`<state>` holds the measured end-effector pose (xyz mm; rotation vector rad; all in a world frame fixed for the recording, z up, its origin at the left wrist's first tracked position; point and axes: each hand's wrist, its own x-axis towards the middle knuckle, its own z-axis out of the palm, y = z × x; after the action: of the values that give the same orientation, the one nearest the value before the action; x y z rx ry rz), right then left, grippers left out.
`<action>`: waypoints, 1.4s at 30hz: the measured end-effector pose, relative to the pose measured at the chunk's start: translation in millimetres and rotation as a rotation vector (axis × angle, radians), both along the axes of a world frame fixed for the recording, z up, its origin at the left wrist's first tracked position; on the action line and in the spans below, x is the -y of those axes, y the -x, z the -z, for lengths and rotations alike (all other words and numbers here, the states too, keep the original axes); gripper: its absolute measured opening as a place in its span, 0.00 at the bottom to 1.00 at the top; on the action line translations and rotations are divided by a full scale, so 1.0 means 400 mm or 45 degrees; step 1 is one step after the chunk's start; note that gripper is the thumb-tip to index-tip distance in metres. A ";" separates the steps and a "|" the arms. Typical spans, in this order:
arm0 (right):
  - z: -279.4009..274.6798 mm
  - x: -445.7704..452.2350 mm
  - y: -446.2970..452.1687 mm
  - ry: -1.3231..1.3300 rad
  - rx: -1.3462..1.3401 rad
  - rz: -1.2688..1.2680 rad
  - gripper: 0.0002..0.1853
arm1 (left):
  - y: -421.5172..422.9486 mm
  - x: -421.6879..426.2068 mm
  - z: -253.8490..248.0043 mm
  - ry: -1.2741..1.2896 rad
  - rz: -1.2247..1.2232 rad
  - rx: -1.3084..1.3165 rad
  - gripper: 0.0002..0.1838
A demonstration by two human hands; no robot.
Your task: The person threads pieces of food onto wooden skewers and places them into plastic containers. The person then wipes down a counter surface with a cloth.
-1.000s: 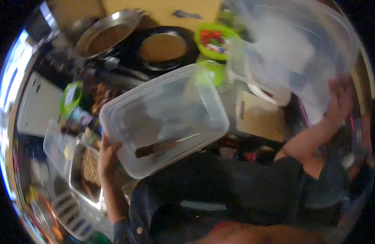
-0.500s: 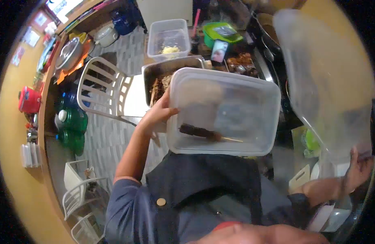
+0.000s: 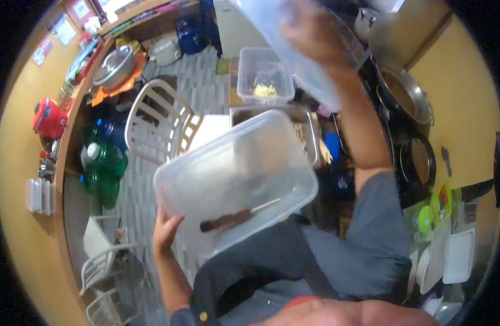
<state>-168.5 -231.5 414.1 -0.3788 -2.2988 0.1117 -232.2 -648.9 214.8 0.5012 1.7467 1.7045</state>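
Note:
Tilted in front of my body is a translucent plastic container (image 3: 250, 163); a dark brown piece of food on a wooden stick (image 3: 225, 221) lies in it. My left hand (image 3: 166, 225) grips the container's left edge, thumb showing. High up, my right hand (image 3: 309, 30), blurred, holds a large clear plastic lid or sheet (image 3: 285, 46). Beneath that hand, a clear tub (image 3: 266, 79) with yellow shreds stands beyond a metal tray (image 3: 318, 136), whose contents are partly hidden by the container.
A white chair (image 3: 157, 122) stands beyond my left hand. On the right are a large steel pan (image 3: 402, 95), a black pan (image 3: 418, 160) and a green bowl (image 3: 441, 201). A red cooler (image 3: 48, 118) sits on the left shelf.
My right hand has swung from the right side up to the top with the clear plastic. The container in my left hand has moved left and tilted. The view has shifted too.

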 end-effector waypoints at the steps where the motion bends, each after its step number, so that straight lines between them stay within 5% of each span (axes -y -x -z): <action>1: 0.075 -0.053 0.125 -0.023 -0.206 -0.088 0.17 | -0.015 0.010 -0.032 -0.007 -0.069 0.030 0.47; 3: 0.186 -0.093 0.317 0.039 -0.133 -0.133 0.25 | -0.016 0.071 -0.017 0.030 -0.195 0.103 0.48; 7: 0.385 -0.102 0.567 0.237 0.304 -0.010 0.19 | -0.041 0.144 -0.001 0.058 -0.518 0.036 0.48; 16: 0.791 -0.180 0.894 0.204 0.508 0.355 0.26 | -0.073 0.194 0.047 0.232 -0.802 0.214 0.47; 33: 0.904 -0.381 0.929 0.471 0.839 0.857 0.27 | -0.078 0.100 0.026 0.184 -0.981 0.274 0.49; 36: 0.923 -0.393 0.921 0.778 0.685 0.880 0.29 | -0.072 0.092 0.022 0.204 -0.947 0.263 0.48; 42: 0.934 -0.384 0.862 0.766 0.702 0.647 0.39 | -0.062 0.074 0.010 0.260 -0.901 0.255 0.47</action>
<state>-513.3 -78.0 40.6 -1.4368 -2.5734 0.4956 -207.4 -678.6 210.9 -0.4226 2.0489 1.9014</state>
